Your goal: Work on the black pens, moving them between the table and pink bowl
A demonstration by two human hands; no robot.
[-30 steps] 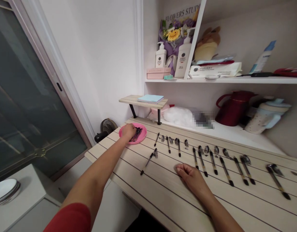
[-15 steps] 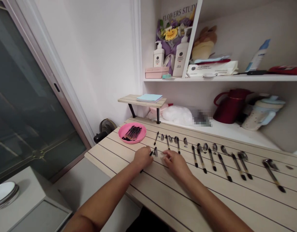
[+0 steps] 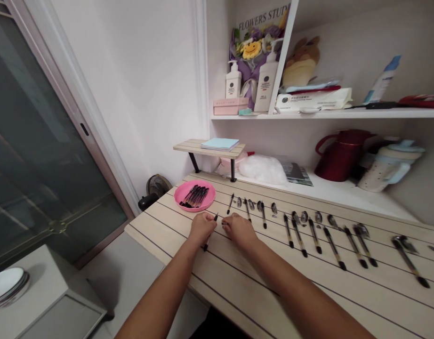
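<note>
My left hand (image 3: 202,227) is closed around a slim black pen (image 3: 216,217), its pointed end up and its lower end showing below the hand. Just to the right, my right hand (image 3: 239,228) pinches a small dark piece (image 3: 223,223), mostly hidden by the fingers; it looks like the glossy oval pieces on the table. The two hands are close but apart. Beyond them, a pink round tray (image 3: 177,198) holds several black pens (image 3: 196,195) lying side by side. More pens, such as one pen (image 3: 263,215), lie in a row to the right among dark oval pieces (image 3: 274,207).
The slatted wooden table (image 3: 252,282) carries a small raised shelf (image 3: 188,146) with blue paper (image 3: 220,143) on it. Behind stand a red jug (image 3: 339,155), a pale cup (image 3: 386,165) and a white plastic bag (image 3: 262,169). A fan (image 3: 156,188) sits beyond the left edge.
My right hand has moved left and closed on the dark piece that lay beside my left hand. My left hand has shifted slightly left, turning the pen's tip up into view.
</note>
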